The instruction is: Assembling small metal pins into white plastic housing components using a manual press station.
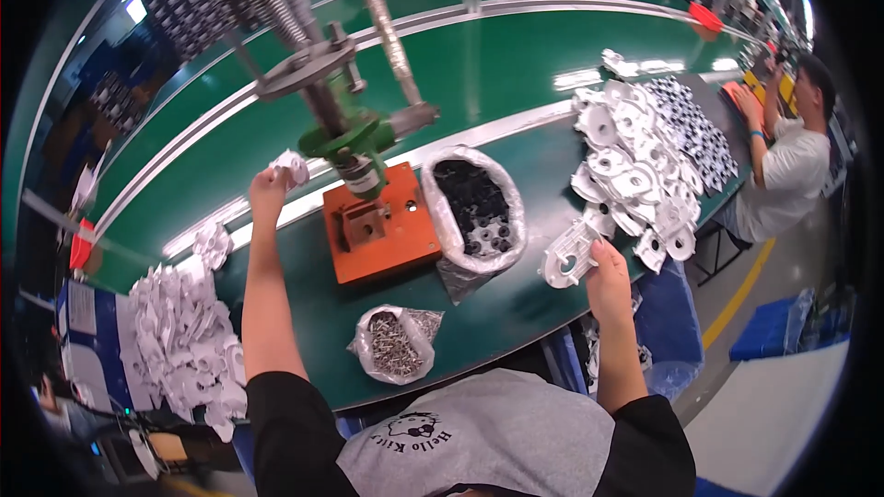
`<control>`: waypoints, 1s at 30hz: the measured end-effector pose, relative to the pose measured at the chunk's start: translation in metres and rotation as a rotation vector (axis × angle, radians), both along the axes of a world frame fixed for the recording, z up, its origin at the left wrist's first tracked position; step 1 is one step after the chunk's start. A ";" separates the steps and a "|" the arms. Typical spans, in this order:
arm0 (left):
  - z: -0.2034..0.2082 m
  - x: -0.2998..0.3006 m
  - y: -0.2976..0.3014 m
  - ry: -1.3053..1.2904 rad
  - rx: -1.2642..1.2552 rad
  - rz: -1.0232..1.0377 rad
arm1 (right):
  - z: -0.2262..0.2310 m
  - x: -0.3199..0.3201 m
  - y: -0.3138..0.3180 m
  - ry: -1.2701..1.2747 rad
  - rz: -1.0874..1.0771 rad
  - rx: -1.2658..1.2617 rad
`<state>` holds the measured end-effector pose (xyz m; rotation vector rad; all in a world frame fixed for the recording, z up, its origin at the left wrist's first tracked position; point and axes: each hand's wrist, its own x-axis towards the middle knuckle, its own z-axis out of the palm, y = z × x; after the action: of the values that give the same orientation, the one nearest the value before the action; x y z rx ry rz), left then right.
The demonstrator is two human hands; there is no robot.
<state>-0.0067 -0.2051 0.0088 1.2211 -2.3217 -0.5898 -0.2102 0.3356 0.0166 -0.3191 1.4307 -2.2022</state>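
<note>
One green workbench (502, 327) carries a red-knobbed lever press (345, 138), a heap of white plastic housings (635, 184), a plastic bag of black parts (516, 212), the press's orange base (405, 235) and a smaller bag of metal pins (425, 354). Well apart, the person's right hand (608, 278) grips an open-framed housing (552, 265) near the heap and the left hand (268, 188) pinches a smaller white piece (293, 166) beside the press.
</note>
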 end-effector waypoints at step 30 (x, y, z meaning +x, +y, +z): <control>0.009 0.071 0.315 1.391 1.003 -0.331 | 0.020 0.137 -0.158 -0.354 0.725 -0.205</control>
<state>0.0648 0.1102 0.0174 0.3248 -0.9311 -2.0201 -0.0734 0.1772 0.0364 -0.4125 0.7360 -1.6873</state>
